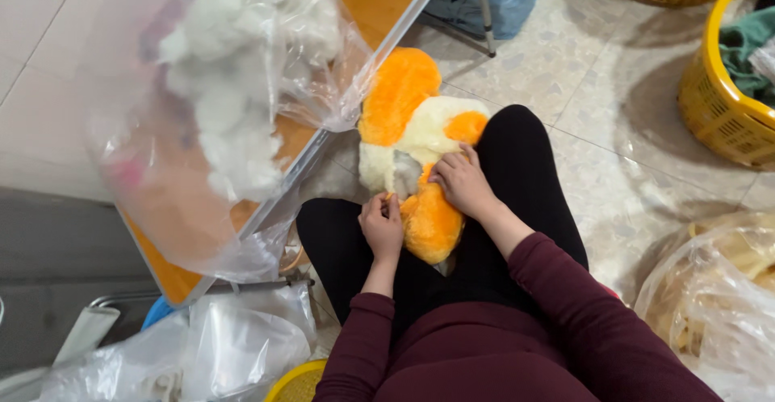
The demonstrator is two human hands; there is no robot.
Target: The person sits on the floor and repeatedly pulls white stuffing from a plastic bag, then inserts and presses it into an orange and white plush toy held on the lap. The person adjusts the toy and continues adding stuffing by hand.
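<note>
The orange-and-cream plush toy (420, 152) lay across the person's lap, braced there so the right hand (462, 182) could press its fingers flat on the fabric while the left hand (382, 226) pinched the nearby seam edge closed.

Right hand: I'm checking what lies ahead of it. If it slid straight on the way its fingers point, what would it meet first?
The right hand already rests on the orange-and-cream plush toy; further on, probably the toy's cream middle.

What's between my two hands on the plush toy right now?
In the head view, only the orange and cream plush toy itself: the left hand pinches its edge, the right hand presses on top.
</note>
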